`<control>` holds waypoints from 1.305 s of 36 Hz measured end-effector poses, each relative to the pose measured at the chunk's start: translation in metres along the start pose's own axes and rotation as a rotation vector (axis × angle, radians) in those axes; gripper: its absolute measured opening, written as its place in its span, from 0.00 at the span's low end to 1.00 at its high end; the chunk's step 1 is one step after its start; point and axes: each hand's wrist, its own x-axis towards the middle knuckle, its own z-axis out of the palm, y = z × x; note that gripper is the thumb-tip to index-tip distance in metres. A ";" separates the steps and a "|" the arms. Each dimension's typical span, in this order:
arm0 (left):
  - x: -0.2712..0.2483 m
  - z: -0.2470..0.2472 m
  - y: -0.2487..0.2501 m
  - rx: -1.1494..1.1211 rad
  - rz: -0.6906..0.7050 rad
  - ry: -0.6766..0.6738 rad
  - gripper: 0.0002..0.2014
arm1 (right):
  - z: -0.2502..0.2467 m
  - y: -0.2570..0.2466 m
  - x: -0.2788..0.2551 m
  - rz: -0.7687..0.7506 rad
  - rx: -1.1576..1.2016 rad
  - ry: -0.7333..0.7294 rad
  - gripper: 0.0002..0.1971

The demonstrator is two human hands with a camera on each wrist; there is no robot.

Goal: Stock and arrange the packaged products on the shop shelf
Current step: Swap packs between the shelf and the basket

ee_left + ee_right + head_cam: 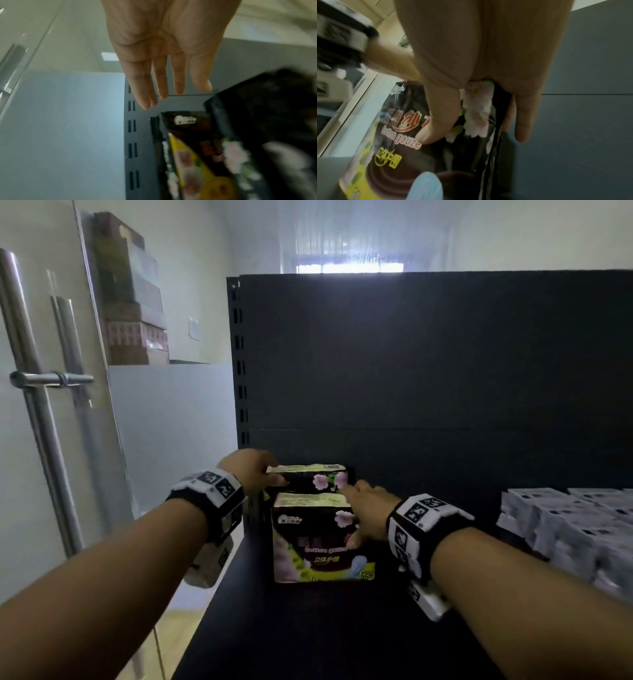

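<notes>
Two black packs printed with pink flowers stand one behind the other at the left end of the dark shelf (308, 628). My right hand (368, 513) pinches the upper right corner of the front pack (318, 546). In the right wrist view the thumb (436, 121) lies on the printed face of this front pack (399, 142), with the fingers behind its edge. My left hand (251, 469) is at the top left corner of the rear pack (305, 479). Seen from the left wrist, its fingers (163, 81) are straight and hold nothing, above the blurred packs (197, 142).
Stacked white packs (565, 525) fill the shelf's right end. The dark back panel (428, 354) rises behind, with a slotted upright (241, 371) at its left edge. A glass door with a steel handle (41, 378) stands left; cartons (130, 302) are piled beyond it.
</notes>
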 end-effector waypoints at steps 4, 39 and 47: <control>0.027 0.015 -0.007 0.114 -0.008 -0.089 0.24 | 0.001 0.002 0.003 -0.001 0.025 -0.006 0.61; -0.030 -0.009 -0.006 -0.397 0.181 -0.311 0.33 | 0.007 -0.012 0.026 0.032 0.092 0.022 0.54; -0.035 0.001 0.013 0.090 0.180 -0.182 0.25 | 0.011 -0.014 0.028 0.015 0.082 0.054 0.52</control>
